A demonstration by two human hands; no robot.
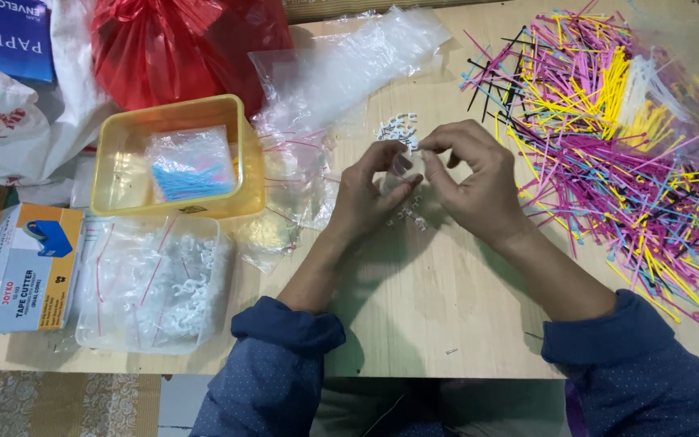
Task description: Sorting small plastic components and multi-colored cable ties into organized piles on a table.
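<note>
In the head view, both hands meet over the middle of a pale wooden board (pixel 414 307). The left hand (pixel 366 198) has its fingers curled narrowly around a small clear plastic bag (pixel 400 166), thumb and forefinger pinching it near its top. The right hand (pixel 471 178) comes in from the other side with its fingertips (pixel 429 147) drawn close together at the bag's mouth, pinching something too small to make out. The bag thus sits between the two hands, touching the fingers of both, raised just above the board.

Directly beyond the fingertips lies a small heap of white plastic clips (pixel 396 128), and a few more clips (pixel 410 214) are scattered on the board just below the hands.

To the right, a broad pile of coloured cable ties (pixel 608 137) in pink, yellow, blue and black spreads across the board, well apart from the hands. To the left, a yellow plastic tub (pixel 115 194) holds a filled small packet (pixel 192 166), and just in front of it a clear container (pixel 91 324) holds more white clips. Loose clear bags (pixel 341 65) lie behind the hands, a red plastic bag (pixel 180 48) sits at the far edge, and a tape cutter box (pixel 22 271) rests at the left edge.
</note>
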